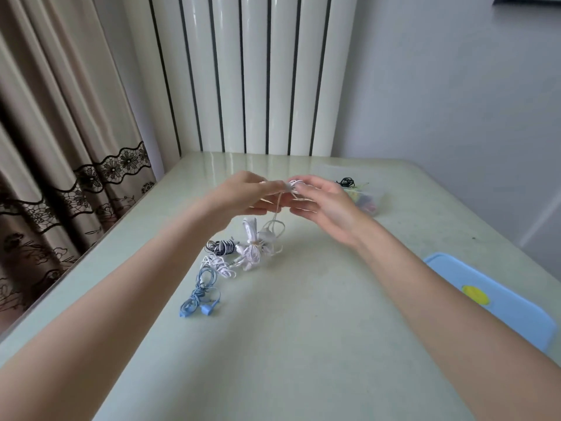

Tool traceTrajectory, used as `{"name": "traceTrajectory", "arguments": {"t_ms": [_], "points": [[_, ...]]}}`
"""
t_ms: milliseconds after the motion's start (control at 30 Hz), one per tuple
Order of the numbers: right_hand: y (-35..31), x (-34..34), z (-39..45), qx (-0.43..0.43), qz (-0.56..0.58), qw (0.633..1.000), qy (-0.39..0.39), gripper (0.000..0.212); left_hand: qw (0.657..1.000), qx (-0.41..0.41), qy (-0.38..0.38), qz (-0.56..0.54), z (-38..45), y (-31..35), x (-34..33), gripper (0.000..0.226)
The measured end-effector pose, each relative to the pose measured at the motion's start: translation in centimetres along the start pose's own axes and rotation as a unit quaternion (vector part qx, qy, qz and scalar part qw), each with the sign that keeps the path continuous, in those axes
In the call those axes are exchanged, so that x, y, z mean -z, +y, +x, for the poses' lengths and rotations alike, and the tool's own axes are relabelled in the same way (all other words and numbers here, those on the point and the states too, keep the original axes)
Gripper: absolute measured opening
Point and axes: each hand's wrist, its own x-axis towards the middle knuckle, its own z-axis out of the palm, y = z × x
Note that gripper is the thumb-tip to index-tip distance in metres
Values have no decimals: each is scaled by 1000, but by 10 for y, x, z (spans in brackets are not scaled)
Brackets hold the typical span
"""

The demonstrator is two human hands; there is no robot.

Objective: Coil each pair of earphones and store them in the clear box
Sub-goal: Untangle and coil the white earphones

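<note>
Above the pale green table (303,344), you held white earphones (293,184) between both hands.

Your left hand (243,196) and right hand (321,202) met fingertip to fingertip in the air, each pinching the small white bundle, your right fingers curled round its coiled part while its loose cord (274,220) hung down toward the tabletop. Directly below your hands lay the other pairs: a tied white pair (252,247), a black-and-white striped pair (223,247) just left of it, a loose white pair (218,264) nearer you, and a blue pair (198,296) nearest of all. You had the clear box (368,194) behind your right hand, toward the far right of the table, with a black coil (346,181) and coloured items inside. Its blue lid (498,302) lay at the right edge, beside your right forearm.
</note>
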Motion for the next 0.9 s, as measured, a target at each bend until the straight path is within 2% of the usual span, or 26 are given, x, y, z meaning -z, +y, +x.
{"name": "traceTrajectory", "arguments": {"t_ms": [67,133,167,233,300,367,433,500,567,633,700,800,833,900], "points": [[-2,12,-4,-24,74,997,-7,11,994,8,-20,-110,7,-2,-12,21],[1,20,-7,-62,96,993,-26,23,980,13,-6,-200,14,1,-22,19],[5,24,-9,-78,65,994,-38,30,973,13,6,-232,17,3,-25,19],[14,26,-13,-93,-46,992,-70,30,961,13,21,-277,22,8,-30,19],[23,22,-17,-99,-129,981,-102,21,944,5,29,-329,24,12,-33,18],[28,15,-18,-94,-158,977,-109,9,931,-5,47,-363,27,13,-35,17],[27,8,-17,-74,-143,983,-85,9,930,-10,73,-360,30,10,-35,19],[24,4,-14,-56,-59,995,-65,13,928,-15,97,-360,31,7,-34,24],[18,-1,-11,-54,70,992,-88,17,917,-33,117,-379,30,8,-32,23],[14,-9,-7,-59,148,980,-121,20,911,-67,138,-383,25,15,-29,16],[10,-18,-2,-58,104,983,-142,21,930,-120,174,-302,22,23,-26,13],[8,-24,7,-22,-162,981,-107,22,948,-156,203,-188,19,23,-21,12],[8,-22,10,-8,-201,976,-77,19,950,-148,209,-182,19,20,-17,12],[5,-15,13,6,-156,988,-13,13,949,-120,219,-194,21,13,-9,15]]}}
